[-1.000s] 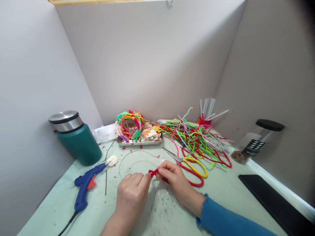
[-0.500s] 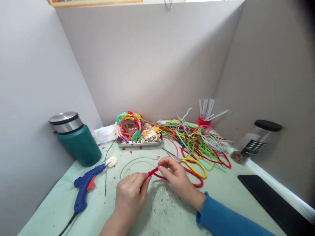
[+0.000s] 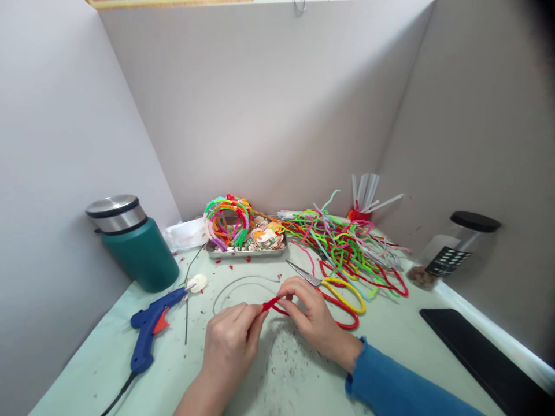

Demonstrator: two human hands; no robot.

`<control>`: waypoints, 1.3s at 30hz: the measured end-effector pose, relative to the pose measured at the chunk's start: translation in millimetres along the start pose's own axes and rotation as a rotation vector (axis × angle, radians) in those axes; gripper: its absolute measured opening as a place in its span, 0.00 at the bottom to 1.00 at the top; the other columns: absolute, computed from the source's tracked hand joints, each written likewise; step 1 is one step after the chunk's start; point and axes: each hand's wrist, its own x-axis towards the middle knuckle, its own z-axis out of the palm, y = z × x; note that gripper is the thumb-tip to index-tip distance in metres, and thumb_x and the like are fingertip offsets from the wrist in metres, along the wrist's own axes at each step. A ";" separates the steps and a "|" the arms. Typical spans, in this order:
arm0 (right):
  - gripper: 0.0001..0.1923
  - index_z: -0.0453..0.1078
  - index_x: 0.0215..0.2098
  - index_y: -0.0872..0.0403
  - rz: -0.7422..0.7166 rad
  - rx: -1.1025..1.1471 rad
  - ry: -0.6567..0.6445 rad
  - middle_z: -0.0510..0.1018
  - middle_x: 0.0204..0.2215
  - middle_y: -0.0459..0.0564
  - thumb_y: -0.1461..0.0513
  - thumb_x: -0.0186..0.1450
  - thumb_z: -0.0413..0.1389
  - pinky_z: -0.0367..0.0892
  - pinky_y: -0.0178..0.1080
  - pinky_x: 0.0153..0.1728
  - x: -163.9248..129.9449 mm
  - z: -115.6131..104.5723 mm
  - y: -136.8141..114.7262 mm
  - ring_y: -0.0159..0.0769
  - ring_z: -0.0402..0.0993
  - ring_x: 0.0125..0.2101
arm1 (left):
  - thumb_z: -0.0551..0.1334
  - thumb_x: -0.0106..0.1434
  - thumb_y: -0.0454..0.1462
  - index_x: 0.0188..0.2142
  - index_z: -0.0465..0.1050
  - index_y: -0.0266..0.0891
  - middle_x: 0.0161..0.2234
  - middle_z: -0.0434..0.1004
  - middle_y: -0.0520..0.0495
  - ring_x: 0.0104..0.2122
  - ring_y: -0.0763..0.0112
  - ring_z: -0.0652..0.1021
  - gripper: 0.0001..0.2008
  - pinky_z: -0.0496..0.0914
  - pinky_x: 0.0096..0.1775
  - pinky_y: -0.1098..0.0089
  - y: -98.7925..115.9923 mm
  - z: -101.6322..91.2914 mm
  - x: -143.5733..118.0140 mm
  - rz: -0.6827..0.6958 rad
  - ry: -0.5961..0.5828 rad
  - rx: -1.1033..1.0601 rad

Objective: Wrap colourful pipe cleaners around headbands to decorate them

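Between my two hands, above the middle of the table, is a red pipe cleaner (image 3: 271,303) with a thick, twisted-looking stretch. My left hand (image 3: 232,335) is closed and pinches its left end between thumb and fingers. The fingertips of my right hand (image 3: 310,312) pinch the same red piece on its right side. A thin grey wire (image 3: 236,281) curves on the table just behind my hands; its near end passes out of sight behind my left hand. Right beside my right hand lie scissors (image 3: 342,297) with yellow and red handles, blades pointing back left.
A blue glue gun (image 3: 150,332) and a green bottle (image 3: 141,254) are at the left. Behind, a metal tray (image 3: 247,254) holds shells and colourful rings (image 3: 228,225), beside a heap of pipe cleaners (image 3: 342,237). At right are a jar (image 3: 446,254) and a black slab (image 3: 481,358).
Both hands stay in nearly the same place, still pinching the red pipe cleaner. My right fingers have shifted very slightly; the view has moved a touch.
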 end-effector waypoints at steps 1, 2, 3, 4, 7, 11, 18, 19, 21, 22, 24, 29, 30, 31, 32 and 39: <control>0.04 0.67 0.35 0.53 -0.005 -0.012 -0.005 0.70 0.32 0.49 0.65 0.63 0.51 0.62 0.39 0.37 -0.3 0.2 1.2 0.36 0.66 0.35 | 0.56 0.62 0.35 0.28 0.71 0.39 0.19 0.69 0.52 0.20 0.74 0.70 0.08 0.59 0.26 0.73 -0.6 0.4 -0.2 0.002 -0.003 0.002; 0.04 0.67 0.35 0.53 -0.008 -0.018 -0.009 0.70 0.32 0.49 0.66 0.63 0.51 0.62 0.39 0.37 -0.6 0.5 2.4 0.36 0.66 0.35 | 0.56 0.62 0.35 0.28 0.71 0.39 0.19 0.69 0.52 0.20 0.74 0.69 0.08 0.59 0.26 0.73 -1.1 0.7 -0.2 0.003 -0.005 0.006; 0.04 0.67 0.34 0.53 -0.009 -0.020 -0.012 0.70 0.31 0.49 0.66 0.64 0.51 0.62 0.38 0.37 -1.0 0.8 3.6 0.36 0.66 0.35 | 0.56 0.62 0.35 0.28 0.71 0.39 0.19 0.68 0.52 0.20 0.74 0.69 0.08 0.59 0.26 0.73 -1.6 1.0 -0.2 0.005 -0.008 0.013; 0.03 0.67 0.34 0.53 -0.009 -0.019 -0.015 0.70 0.31 0.49 0.66 0.64 0.51 0.62 0.38 0.37 -1.4 1.0 4.7 0.36 0.66 0.35 | 0.56 0.62 0.35 0.28 0.72 0.39 0.19 0.68 0.53 0.20 0.74 0.69 0.08 0.59 0.26 0.73 -1.9 1.2 -0.1 0.005 -0.010 0.022; 0.03 0.66 0.34 0.54 0.008 -0.016 -0.031 0.70 0.31 0.48 0.66 0.64 0.51 0.61 0.38 0.38 -2.4 1.1 6.3 0.35 0.66 0.35 | 0.56 0.62 0.35 0.28 0.72 0.39 0.19 0.67 0.53 0.20 0.74 0.69 0.08 0.58 0.26 0.73 -1.9 1.3 0.3 0.012 -0.011 0.039; 0.04 0.65 0.33 0.54 0.043 -0.003 -0.051 0.70 0.32 0.48 0.67 0.64 0.50 0.61 0.37 0.37 -3.1 1.4 4.6 0.34 0.66 0.35 | 0.57 0.62 0.35 0.28 0.72 0.39 0.18 0.67 0.52 0.20 0.74 0.68 0.08 0.58 0.26 0.73 -0.9 0.5 -0.1 0.018 -0.007 0.035; 0.06 0.64 0.39 0.54 0.043 -0.054 0.029 0.71 0.34 0.49 0.63 0.63 0.53 0.62 0.38 0.37 -5.5 6.5 1.4 0.35 0.66 0.35 | 0.58 0.61 0.36 0.34 0.73 0.40 0.21 0.70 0.52 0.21 0.74 0.69 0.06 0.60 0.26 0.74 -5.9 -3.5 0.2 -0.084 0.067 -0.041; 0.05 0.65 0.38 0.54 0.007 -0.090 0.049 0.71 0.34 0.50 0.62 0.63 0.54 0.61 0.38 0.37 -6.2 6.8 1.1 0.36 0.66 0.35 | 0.58 0.61 0.37 0.35 0.74 0.40 0.21 0.70 0.52 0.21 0.75 0.69 0.06 0.61 0.26 0.74 -6.7 -4.2 0.5 -0.098 0.081 -0.042; 0.03 0.66 0.34 0.54 -0.070 -0.130 0.037 0.71 0.32 0.50 0.63 0.63 0.53 0.60 0.39 0.38 -7.9 7.2 -0.2 0.37 0.66 0.35 | 0.59 0.61 0.37 0.35 0.74 0.41 0.21 0.71 0.52 0.20 0.75 0.69 0.06 0.61 0.26 0.74 -7.1 -5.0 0.8 -0.116 0.099 -0.038; 0.03 0.67 0.33 0.54 -0.100 -0.128 -0.001 0.71 0.31 0.50 0.63 0.64 0.52 0.60 0.39 0.37 -8.7 7.4 -1.3 0.36 0.66 0.35 | 0.58 0.61 0.36 0.35 0.73 0.40 0.22 0.71 0.52 0.21 0.75 0.70 0.06 0.62 0.26 0.74 -6.8 -5.0 0.8 -0.119 0.106 -0.037; 0.05 0.68 0.34 0.54 -0.132 -0.090 -0.105 0.72 0.30 0.50 0.64 0.64 0.51 0.61 0.38 0.37 -9.9 8.2 -4.1 0.35 0.67 0.34 | 0.58 0.61 0.36 0.35 0.73 0.39 0.23 0.73 0.52 0.22 0.74 0.72 0.05 0.63 0.27 0.74 -5.4 -4.1 0.6 -0.107 0.107 -0.039; 0.07 0.69 0.39 0.55 -0.014 0.079 -0.210 0.73 0.34 0.51 0.64 0.63 0.52 0.62 0.36 0.37 -8.9 10.7 -12.1 0.35 0.68 0.35 | 0.57 0.62 0.35 0.34 0.69 0.38 0.24 0.74 0.51 0.21 0.74 0.73 0.04 0.64 0.26 0.74 -2.2 1.7 -0.9 -0.062 0.093 -0.008; 0.06 0.69 0.39 0.55 0.039 0.126 -0.204 0.73 0.34 0.50 0.64 0.63 0.53 0.62 0.35 0.36 -8.5 11.4 -12.9 0.34 0.68 0.34 | 0.57 0.62 0.36 0.33 0.69 0.38 0.22 0.74 0.52 0.20 0.74 0.73 0.04 0.64 0.25 0.74 -1.7 2.5 -1.3 -0.054 0.096 0.007; 0.05 0.69 0.37 0.55 0.096 0.186 -0.197 0.73 0.33 0.49 0.63 0.63 0.53 0.62 0.35 0.36 -8.2 12.4 -13.1 0.33 0.68 0.34 | 0.57 0.61 0.36 0.33 0.68 0.38 0.21 0.72 0.52 0.20 0.74 0.72 0.03 0.63 0.25 0.74 -1.2 2.9 -1.6 -0.044 0.097 0.020; 0.05 0.69 0.36 0.55 0.156 0.259 -0.191 0.73 0.31 0.48 0.62 0.63 0.53 0.62 0.34 0.35 -8.1 13.7 -12.7 0.33 0.67 0.32 | 0.57 0.61 0.35 0.32 0.68 0.38 0.20 0.71 0.53 0.19 0.73 0.72 0.03 0.63 0.24 0.73 -0.6 2.8 -1.8 -0.030 0.094 0.025; 0.11 0.70 0.27 0.58 0.485 0.658 -0.106 0.69 0.19 0.43 0.56 0.60 0.57 0.59 0.32 0.24 -9.2 26.0 -1.8 0.27 0.63 0.21 | 0.54 0.62 0.31 0.35 0.67 0.39 0.26 0.72 0.49 0.26 0.70 0.72 0.05 0.64 0.30 0.70 4.5 -2.7 -0.3 0.035 -0.050 -0.116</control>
